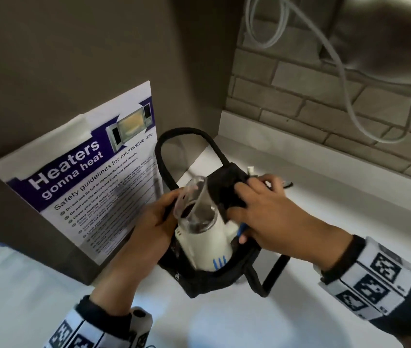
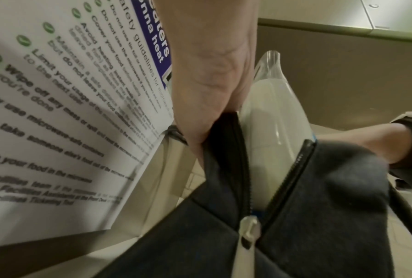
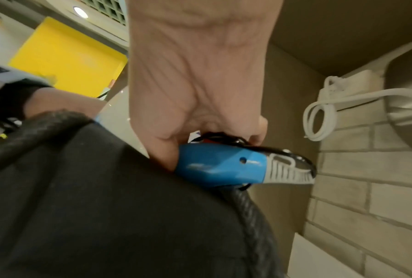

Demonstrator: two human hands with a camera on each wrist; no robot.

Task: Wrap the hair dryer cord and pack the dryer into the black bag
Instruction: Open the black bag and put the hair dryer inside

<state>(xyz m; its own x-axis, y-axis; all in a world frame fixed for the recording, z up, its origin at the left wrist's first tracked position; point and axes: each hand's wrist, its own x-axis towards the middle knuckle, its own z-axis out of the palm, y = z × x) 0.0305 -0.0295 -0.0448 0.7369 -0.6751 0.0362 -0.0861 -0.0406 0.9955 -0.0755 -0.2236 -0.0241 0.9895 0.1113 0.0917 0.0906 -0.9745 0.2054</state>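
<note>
Hair dryer [image 1: 203, 243]: white body with blue stripes near its lower end and a clear nozzle at the top. It stands tilted inside the open mouth of the black bag [image 1: 214, 277], nozzle upward and leaning to the left, lower part sunk between the two zipper edges; in the left wrist view the white barrel [image 2: 266, 131] rises out of the parted zipper.

Black bag: soft fabric, zipper open, resting on the white tabletop [image 1: 224, 322] just right of a poster. One loop handle stands up on the far side, another lies on the tabletop to the near right.

Left hand [image 1: 146, 222]: on the left side of the bag, fingers curled over the left rim of the opening and pinching the fabric beside the zipper.

Right hand [image 1: 267, 212]: on the right side of the bag, fingers curled over the far right rim. In the right wrist view they close round the blue handle end [image 3: 216, 165] of the dryer, with a grey ribbed cord sleeve beyond it.

Poster [image 1: 94, 177]: microwave safety notice, taped to a brown panel on the left.

Brick-pattern wall [image 1: 312, 101]: far right, with a white cable [image 1: 345, 79] hanging across it.
</note>
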